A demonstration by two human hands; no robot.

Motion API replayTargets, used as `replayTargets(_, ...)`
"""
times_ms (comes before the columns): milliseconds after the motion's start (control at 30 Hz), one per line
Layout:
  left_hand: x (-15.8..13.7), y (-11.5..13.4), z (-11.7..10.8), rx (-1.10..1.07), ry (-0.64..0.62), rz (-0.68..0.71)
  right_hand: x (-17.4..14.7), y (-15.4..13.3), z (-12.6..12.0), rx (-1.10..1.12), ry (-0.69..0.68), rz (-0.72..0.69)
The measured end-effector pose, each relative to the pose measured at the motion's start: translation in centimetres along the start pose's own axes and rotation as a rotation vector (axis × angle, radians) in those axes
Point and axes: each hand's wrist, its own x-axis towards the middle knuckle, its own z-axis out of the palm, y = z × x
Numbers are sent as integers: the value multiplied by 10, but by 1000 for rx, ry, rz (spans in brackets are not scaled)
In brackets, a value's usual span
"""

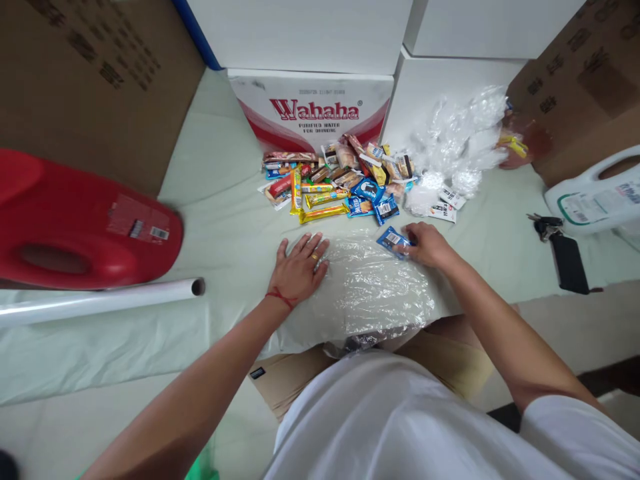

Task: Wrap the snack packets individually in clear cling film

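Note:
My right hand (425, 245) grips a small blue snack packet (393, 240) by its right side, just above the table. Flat on the table, fingers spread, lies my left hand (299, 268), at the left edge of a clear plastic bag (385, 287). The bag is spread out and hangs over the front edge. Beyond both hands is a pile of wrapped snacks, with yellow sticks (325, 213), blue packets (367, 190) and brown bars (345, 179) among them. Two white sachets (443, 211) lie to the right of the pile.
Crumpled clear plastic bags (457, 140) are heaped beside a white and red carton (320, 100). A red jug (85, 220) and a white tube (105, 300) are at left. At right are a white jug (595, 193), keys (545, 227) and a black phone-like object (570, 265).

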Motion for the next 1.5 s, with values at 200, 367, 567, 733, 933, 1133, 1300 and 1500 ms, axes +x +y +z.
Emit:
replayTargets(200,-1,1,-1,-5,18,-4,-8,-16,-2,-233,1,-63)
replayTargets(367,-1,0,1,-17,22,6,13,10,-31,-179,205,-184)
replayTargets(567,0,0,2,-17,29,2,62,-11,-17,-236,234,-511)
replayTargets(733,0,1,1,-25,30,-1,80,-13,-12,-326,224,-464)
replayTargets(933,0,0,1,-23,16,0,11,-22,-43,148,278,-390)
replayTargets(1133,0,0,0,-19,5,-9,-68,-54,-7,442,-615,-737)
replayTargets(1300,0,1,1,-13,-1,-12,-30,-16,5,667,-230,-265)
replayTargets(1500,1,1,0,-16,-9,-22,-20,0,-26,669,229,-64)
